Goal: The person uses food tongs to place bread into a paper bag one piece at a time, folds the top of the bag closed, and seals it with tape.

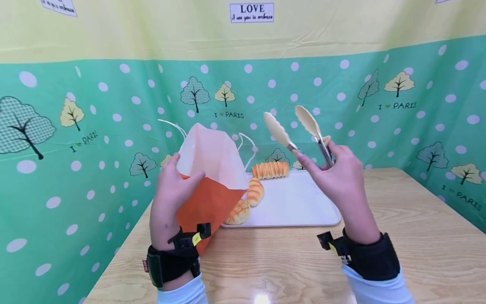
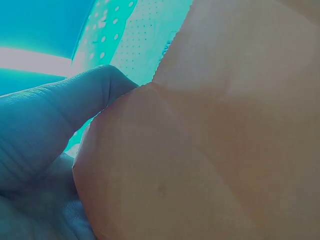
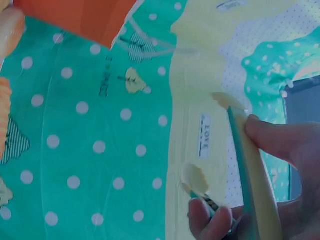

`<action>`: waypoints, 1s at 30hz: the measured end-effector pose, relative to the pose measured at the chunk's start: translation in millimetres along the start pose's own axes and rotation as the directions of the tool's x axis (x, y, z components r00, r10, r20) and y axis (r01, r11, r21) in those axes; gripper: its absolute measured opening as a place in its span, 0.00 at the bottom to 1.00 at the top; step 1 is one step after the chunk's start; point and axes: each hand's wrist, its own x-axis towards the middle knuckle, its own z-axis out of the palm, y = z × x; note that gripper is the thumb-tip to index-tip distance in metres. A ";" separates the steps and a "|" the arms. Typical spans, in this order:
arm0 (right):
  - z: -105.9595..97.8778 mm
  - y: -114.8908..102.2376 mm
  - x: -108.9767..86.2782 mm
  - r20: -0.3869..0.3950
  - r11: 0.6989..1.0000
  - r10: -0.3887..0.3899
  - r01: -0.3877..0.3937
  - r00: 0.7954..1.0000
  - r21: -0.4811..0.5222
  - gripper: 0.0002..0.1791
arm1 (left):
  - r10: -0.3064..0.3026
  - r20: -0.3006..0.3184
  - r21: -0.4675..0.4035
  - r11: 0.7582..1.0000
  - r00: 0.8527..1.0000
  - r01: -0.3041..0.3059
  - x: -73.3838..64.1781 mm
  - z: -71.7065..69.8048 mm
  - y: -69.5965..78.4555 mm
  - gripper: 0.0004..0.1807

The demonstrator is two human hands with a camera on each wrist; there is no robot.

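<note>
My left hand grips the left side of an orange paper bag, with the thumb by its rim. The bag tilts, and its white inside and white string handles show. In the left wrist view the bag fills most of the picture. My right hand holds a pair of tongs above the tray, pale tips spread apart and pointing up, nothing between them. Three breads lie at the tray's left side: a ridged roll, an oval bun and a round bun, partly hidden by the bag.
A white tray lies on the wooden table, behind and to the right of the bag. A green and yellow printed cloth hangs behind the table and along both sides.
</note>
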 end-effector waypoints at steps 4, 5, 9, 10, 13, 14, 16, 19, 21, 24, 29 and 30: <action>-1.3 14.4 4.7 0.109 0.987 0.046 -0.028 0.993 -0.155 0.41 | 0.007 -0.016 -0.007 1.000 1.000 -0.007 0.4 -1.7 0.3 0.45; 0.2 17.3 5.5 0.146 0.981 0.050 -0.021 0.988 -0.194 0.40 | 0.006 -0.018 -0.009 1.000 1.000 -0.006 0.4 -1.8 0.3 0.45; 16.4 23.3 5.9 0.293 0.967 -0.003 0.078 0.956 -0.243 0.36 | 0.001 -0.023 -0.005 1.000 1.000 -0.001 0.5 -1.3 0.3 0.45; 22.2 22.4 4.7 0.323 0.967 -0.018 0.099 0.946 -0.235 0.35 | -0.001 -0.023 -0.005 1.000 1.000 0.001 0.6 -1.2 0.4 0.45; 42.2 15.3 -2.6 0.411 0.964 -0.066 0.165 0.909 -0.210 0.35 | -0.003 -0.023 -0.004 1.000 1.000 0.003 0.9 -0.7 0.6 0.46; 49.3 11.8 -6.2 0.438 0.961 -0.072 0.179 0.896 -0.209 0.35 | -0.004 -0.024 -0.003 1.000 1.000 0.003 1.0 -0.7 0.8 0.46; 63.3 5.4 -14.6 0.485 0.952 -0.075 0.207 0.871 -0.224 0.37 | -0.004 -0.024 0.004 1.000 1.000 0.004 1.0 -0.7 1.1 0.46; 83.3 -1.5 -26.4 0.538 0.940 -0.056 0.227 0.841 -0.256 0.36 | 0.001 -0.019 0.015 1.000 1.000 -0.001 0.3 -1.1 1.2 0.46; 94.5 -3.4 -32.9 0.561 0.935 -0.047 0.234 0.826 -0.266 0.35 | 0.005 -0.012 0.014 1.000 1.000 -0.005 -0.7 -1.5 1.3 0.46; 107.8 -2.4 -39.7 0.576 0.934 -0.050 0.243 0.816 -0.263 0.32 | 0.010 0.000 0.003 1.000 1.000 -0.010 -2.0 -1.9 1.3 0.46; 119.7 2.6 -45.1 0.576 0.929 -0.071 0.265 0.815 -0.260 0.30 | 0.009 0.007 0.005 1.000 1.000 -0.009 -2.7 -0.3 2.8 0.46; 120.8 3.3 -45.6 0.574 0.929 -0.075 0.267 0.815 -0.258 0.30 | 0.010 0.007 0.010 1.000 1.000 -0.011 -2.6 0.1 3.0 0.46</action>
